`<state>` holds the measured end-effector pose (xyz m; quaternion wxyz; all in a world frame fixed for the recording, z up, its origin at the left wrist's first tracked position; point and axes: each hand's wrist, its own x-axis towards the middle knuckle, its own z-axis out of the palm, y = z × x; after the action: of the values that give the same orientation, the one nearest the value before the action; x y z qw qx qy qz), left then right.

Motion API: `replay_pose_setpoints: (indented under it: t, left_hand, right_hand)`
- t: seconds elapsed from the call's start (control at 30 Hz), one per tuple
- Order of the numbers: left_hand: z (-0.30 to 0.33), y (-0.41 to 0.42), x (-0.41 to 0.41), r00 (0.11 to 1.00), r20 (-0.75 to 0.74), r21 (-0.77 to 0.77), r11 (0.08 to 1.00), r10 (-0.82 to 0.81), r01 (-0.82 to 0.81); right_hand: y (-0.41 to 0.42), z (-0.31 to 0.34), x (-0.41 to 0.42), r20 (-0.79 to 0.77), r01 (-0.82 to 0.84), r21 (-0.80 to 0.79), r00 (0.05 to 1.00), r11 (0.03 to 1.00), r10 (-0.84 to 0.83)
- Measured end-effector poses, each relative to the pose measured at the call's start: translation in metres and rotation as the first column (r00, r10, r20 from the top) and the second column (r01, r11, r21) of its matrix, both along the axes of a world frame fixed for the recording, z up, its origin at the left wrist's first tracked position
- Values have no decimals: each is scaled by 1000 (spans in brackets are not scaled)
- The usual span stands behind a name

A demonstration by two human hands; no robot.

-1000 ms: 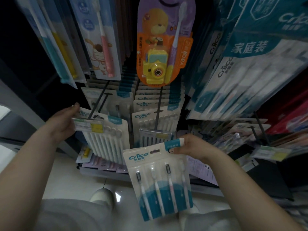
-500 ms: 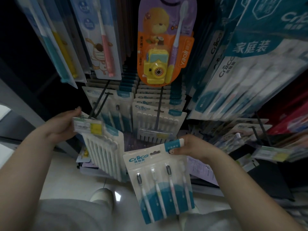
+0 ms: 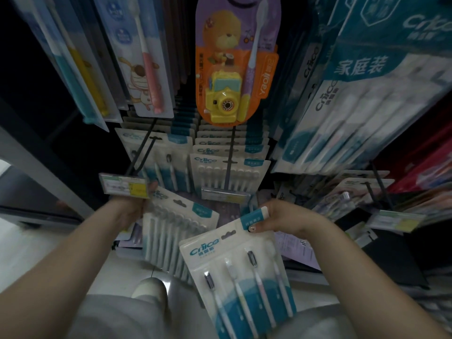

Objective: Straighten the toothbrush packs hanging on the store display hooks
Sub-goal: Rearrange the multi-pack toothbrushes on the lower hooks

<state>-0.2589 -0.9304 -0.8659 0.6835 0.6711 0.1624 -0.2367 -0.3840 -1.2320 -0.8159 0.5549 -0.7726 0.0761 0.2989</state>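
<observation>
My right hand (image 3: 286, 220) pinches the top right corner of a white and teal pack of several toothbrushes (image 3: 241, 277), held off the display in front of me. My left hand (image 3: 129, 214) grips the upper left corner of a wider pack of white toothbrushes (image 3: 176, 238), which is off its hook and tilts down to the right. Above that hand, the left hook (image 3: 143, 155) ends in a price tag (image 3: 123, 185) and carries more packs behind. The middle hook (image 3: 229, 165) holds a row of matching packs (image 3: 227, 172).
A child's toothbrush pack with a yellow toy camera (image 3: 234, 62) hangs above the middle. Large family packs (image 3: 362, 99) crowd the right, slim single packs (image 3: 137, 57) the upper left. My shoe (image 3: 149, 291) stands on the pale floor below.
My left hand slid the wide white pack forward off the left hook and lowered it beneath the price tag. My right hand and its pack stayed almost still.
</observation>
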Motion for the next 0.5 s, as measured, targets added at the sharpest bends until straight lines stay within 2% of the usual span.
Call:
replay_pose_setpoints:
  t: [0.07, 0.3, 0.5]
  left_hand:
    - [-4, -15, -4, 1000, -2, -39, 999, 6, -6]
    - [3, -55, -12, 999, 50, -5, 1000, 15, -15]
    - [7, -68, -23, 997, 72, -109, 994, 20, -12]
  right_hand:
    - [-3, 2, -1, -21, -9, 12, 1000, 1000, 10]
    - [-22, 7, -3, -43, 14, 36, 999, 999, -13]
    - [-31, 7, -6, -41, 11, 18, 999, 1000, -10]
